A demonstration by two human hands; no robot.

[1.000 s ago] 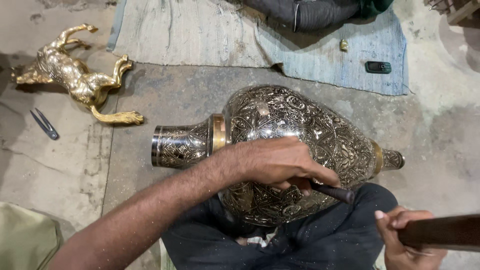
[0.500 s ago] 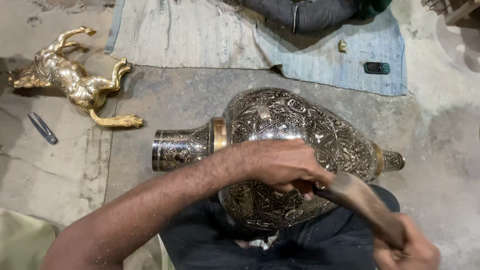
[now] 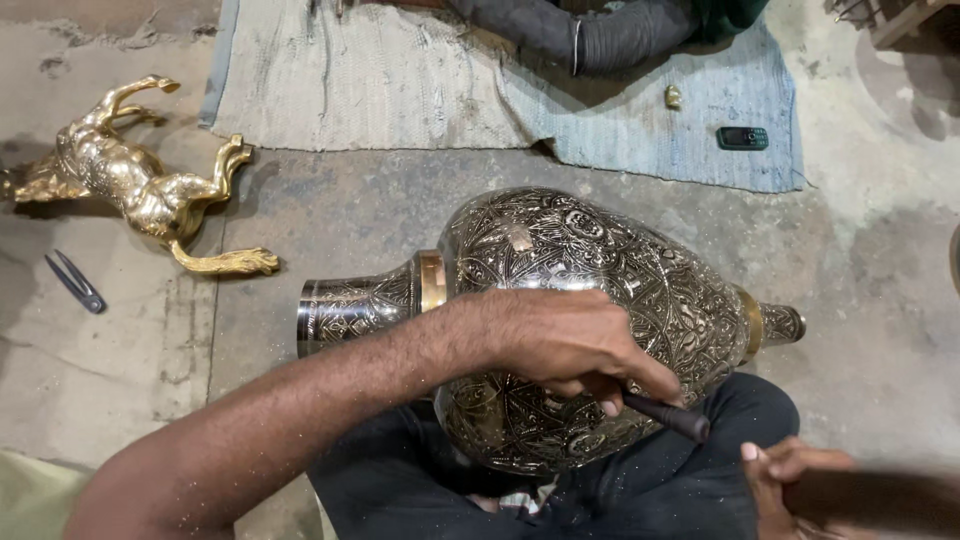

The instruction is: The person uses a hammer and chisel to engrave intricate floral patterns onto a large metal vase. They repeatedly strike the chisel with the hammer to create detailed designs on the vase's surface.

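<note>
A large engraved metal vase (image 3: pixel 590 300) lies on its side across the person's lap, with its neck pointing to the left and its small foot to the right. It rests on the dark trousers (image 3: pixel 650 490), so I think the legs work as a cradle that stops the round body from rolling.

The left hand (image 3: pixel 560 340) is laid over the lower belly of the vase. Its fingers are closed around a dark chisel (image 3: pixel 668 415), and the tip of the tool is hidden under the fingers, against the decorated surface. The heel of the hand presses on the metal, probably to keep the tool steady at one place.

The right hand (image 3: pixel 790 475) is at the bottom right corner, just beside the free end of the chisel. It is closed on a brown wooden mallet (image 3: pixel 880 500), which looks blurred. It is held apart from the chisel end, not touching it.

On the concrete floor (image 3: pixel 300 210) to the left lies a golden horse figure (image 3: pixel 140 190) on its side, and near it a small dark pair of tweezers (image 3: pixel 75 283). Behind the vase there is a pale blue mat (image 3: pixel 640 110) with a small phone (image 3: pixel 742 138) on it.
</note>
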